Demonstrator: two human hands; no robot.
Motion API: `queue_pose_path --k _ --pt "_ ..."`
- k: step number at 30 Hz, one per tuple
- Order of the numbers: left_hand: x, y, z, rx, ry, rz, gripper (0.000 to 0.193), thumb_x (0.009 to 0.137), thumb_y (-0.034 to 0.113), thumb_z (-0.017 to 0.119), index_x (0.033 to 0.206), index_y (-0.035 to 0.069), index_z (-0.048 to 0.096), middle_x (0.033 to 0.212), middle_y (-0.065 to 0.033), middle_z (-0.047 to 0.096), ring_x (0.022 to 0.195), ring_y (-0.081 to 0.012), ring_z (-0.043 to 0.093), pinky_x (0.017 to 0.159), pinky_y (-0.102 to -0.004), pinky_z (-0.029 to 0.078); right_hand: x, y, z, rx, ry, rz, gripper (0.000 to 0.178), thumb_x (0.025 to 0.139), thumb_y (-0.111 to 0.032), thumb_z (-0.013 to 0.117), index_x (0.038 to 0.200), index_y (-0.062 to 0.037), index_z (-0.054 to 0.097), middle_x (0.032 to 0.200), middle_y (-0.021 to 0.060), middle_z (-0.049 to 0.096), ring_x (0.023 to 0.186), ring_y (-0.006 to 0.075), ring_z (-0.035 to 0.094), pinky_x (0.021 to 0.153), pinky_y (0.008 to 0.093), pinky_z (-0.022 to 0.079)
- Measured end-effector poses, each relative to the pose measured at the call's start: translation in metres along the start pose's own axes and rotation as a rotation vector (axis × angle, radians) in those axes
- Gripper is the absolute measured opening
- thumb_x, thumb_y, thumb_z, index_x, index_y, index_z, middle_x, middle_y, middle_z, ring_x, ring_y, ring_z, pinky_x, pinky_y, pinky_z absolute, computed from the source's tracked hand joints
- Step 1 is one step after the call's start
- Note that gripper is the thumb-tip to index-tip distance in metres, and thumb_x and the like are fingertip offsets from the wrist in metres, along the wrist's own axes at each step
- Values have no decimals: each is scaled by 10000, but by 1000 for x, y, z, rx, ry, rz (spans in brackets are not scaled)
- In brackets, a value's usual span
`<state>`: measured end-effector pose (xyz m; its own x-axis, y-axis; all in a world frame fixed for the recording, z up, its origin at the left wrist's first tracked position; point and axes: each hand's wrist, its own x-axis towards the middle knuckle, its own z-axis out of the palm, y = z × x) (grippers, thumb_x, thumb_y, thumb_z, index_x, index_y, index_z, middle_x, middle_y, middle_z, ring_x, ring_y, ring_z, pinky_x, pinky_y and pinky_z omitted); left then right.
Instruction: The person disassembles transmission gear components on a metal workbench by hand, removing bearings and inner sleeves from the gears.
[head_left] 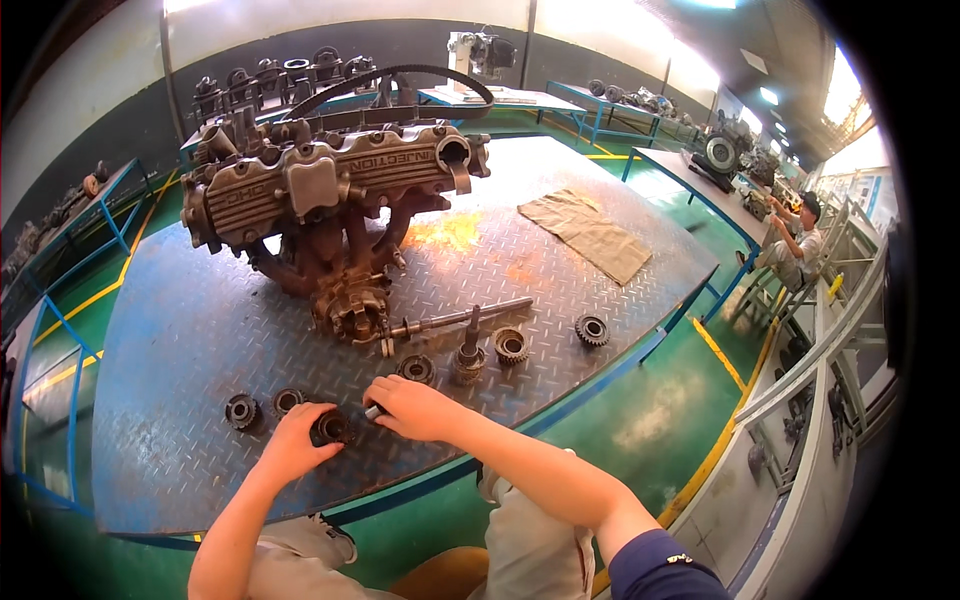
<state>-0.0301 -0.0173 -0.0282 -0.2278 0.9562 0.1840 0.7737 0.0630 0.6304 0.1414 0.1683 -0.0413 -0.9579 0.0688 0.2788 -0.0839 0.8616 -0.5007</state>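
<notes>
The left hand (292, 445) was curled around a dark, hollow metal cylinder (331, 429), clasping it between thumb and fingers above the near part of a worn blue diamond-plate metal table (180, 330). Whether the cylinder touched the plate could not be determined. The right hand (412, 408), just beside it, pinched a small, silvery cylindrical piece (374, 411). Two dark, round toothed gears (242, 411) lay near the left hand. A brown, rust-stained metal engine assembly (320, 185) stood beyond both hands.
</notes>
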Motion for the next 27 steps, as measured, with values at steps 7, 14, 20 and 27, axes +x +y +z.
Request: queue_pose_path --k 7,14,20,27 --pt "0 1 1 23 11 5 567 667 160 792 1177 10 595 1126 -171 618 1076 -345 573 944 -391 444 0 -5 8 -129 119 -98 269 849 -99 638 1107 -48 580 1033 120 536 967 313 526 871 395 443" --pt "-2 0 -3 24 -4 -1 565 686 170 784 1195 20 590 1144 -168 608 1094 -350 562 959 -392 438 5 -6 4 -110 65 -134 292 827 -95 663 1102 -50 576 1039 122 537 989 316 512 889 398 431" --pt "-4 -3 -2 13 -10 2 570 702 190 772 1211 23 579 1146 -174 602 1103 -351 556 978 -399 425 2 -7 -1 -90 -39 -4 352 821 -88 665 1161 -51 578 1086 112 526 1020 315 509 910 397 436" --pt "-5 -3 -1 -5 -20 -14 567 706 189 769 1216 32 577 1143 -168 597 1106 -348 546 975 -400 423 2 -12 -6 -136 -38 -47 390 821 -80 664 1205 -62 597 1075 110 531 1012 311 509 907 388 439"
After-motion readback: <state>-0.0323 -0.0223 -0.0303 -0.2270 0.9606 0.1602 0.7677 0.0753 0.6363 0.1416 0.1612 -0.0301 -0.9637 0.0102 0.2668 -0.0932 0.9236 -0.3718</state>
